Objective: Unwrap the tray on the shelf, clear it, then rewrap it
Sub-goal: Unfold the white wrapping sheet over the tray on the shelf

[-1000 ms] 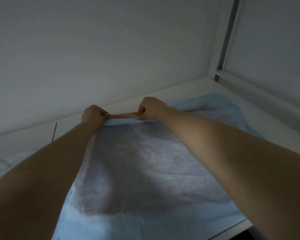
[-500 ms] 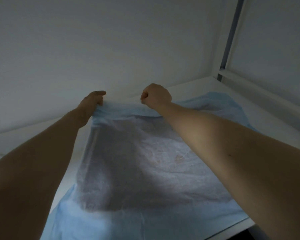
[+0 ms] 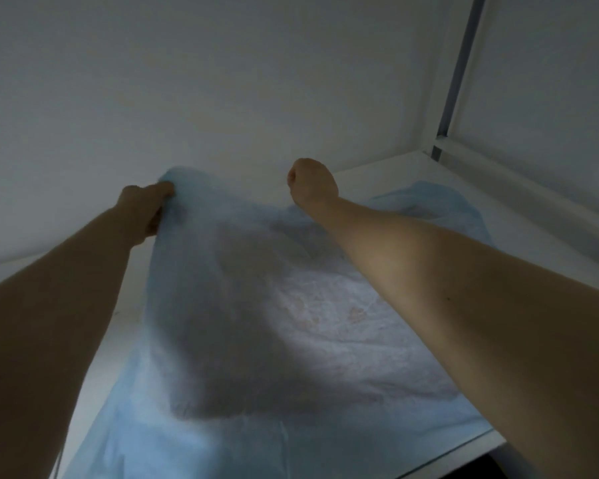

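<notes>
A light blue wrap sheet [image 3: 242,305] covers the tray on the white shelf [image 3: 533,236]; the tray shows only as a dark rectangle through the fabric. My left hand [image 3: 142,209] grips the sheet's far left edge and holds it lifted off the shelf. My right hand [image 3: 312,183] is a closed fist at the sheet's far edge, to the right; the fabric rises toward it, but its fingers are hidden. Both forearms reach over the sheet. Part of the sheet lies bunched at the back right [image 3: 440,202].
The white back wall [image 3: 222,98] stands close behind the hands. A side panel with a grey upright post [image 3: 453,74] closes the shelf on the right. The shelf's front edge [image 3: 446,461] runs along the lower right.
Both hands have risen from the tray's far edge and moved apart, lifting the far edge of the blue sheet. The orange strip stretched between them is no longer visible.
</notes>
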Tool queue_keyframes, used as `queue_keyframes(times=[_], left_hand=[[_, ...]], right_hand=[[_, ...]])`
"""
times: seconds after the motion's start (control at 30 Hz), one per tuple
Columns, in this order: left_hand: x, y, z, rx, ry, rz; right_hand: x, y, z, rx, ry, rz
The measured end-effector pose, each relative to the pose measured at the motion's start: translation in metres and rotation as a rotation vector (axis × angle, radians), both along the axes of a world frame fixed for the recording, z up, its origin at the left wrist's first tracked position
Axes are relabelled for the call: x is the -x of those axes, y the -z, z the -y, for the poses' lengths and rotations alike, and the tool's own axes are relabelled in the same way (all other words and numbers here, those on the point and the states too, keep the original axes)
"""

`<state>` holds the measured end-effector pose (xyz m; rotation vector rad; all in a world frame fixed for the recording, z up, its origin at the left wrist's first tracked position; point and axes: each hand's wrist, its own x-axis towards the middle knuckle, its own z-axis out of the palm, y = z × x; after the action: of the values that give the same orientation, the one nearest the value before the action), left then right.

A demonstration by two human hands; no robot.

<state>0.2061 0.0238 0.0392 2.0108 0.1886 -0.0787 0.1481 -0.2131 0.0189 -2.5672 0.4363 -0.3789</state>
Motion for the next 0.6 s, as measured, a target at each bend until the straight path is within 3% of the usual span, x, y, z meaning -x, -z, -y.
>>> queue_keyframes(times=[0.1,0.2,0.27,0.43,0.6], left_hand=[[-0.001,0.005,-0.007,-0.441,-0.083,0.104],[0.000,0.006,-0.010,-0.610,-0.112,-0.032],[0.007,0.005,-0.009,-0.683,-0.148,-0.134],[0.038,0.012,-0.003,-0.786,-0.058,-0.043],[0.085,0.016,0.010,-0.707,0.109,0.024]], right_hand=[[0.007,-0.003,-0.004,-0.001,-0.141,-0.134],[0.015,0.001,-0.008,0.042,-0.196,-0.216],[0.020,0.004,-0.012,0.156,-0.185,-0.165],[0.037,0.006,-0.018,0.430,-0.256,-0.028],[0.060,0.005,-0.019,0.415,-0.372,-0.128]])
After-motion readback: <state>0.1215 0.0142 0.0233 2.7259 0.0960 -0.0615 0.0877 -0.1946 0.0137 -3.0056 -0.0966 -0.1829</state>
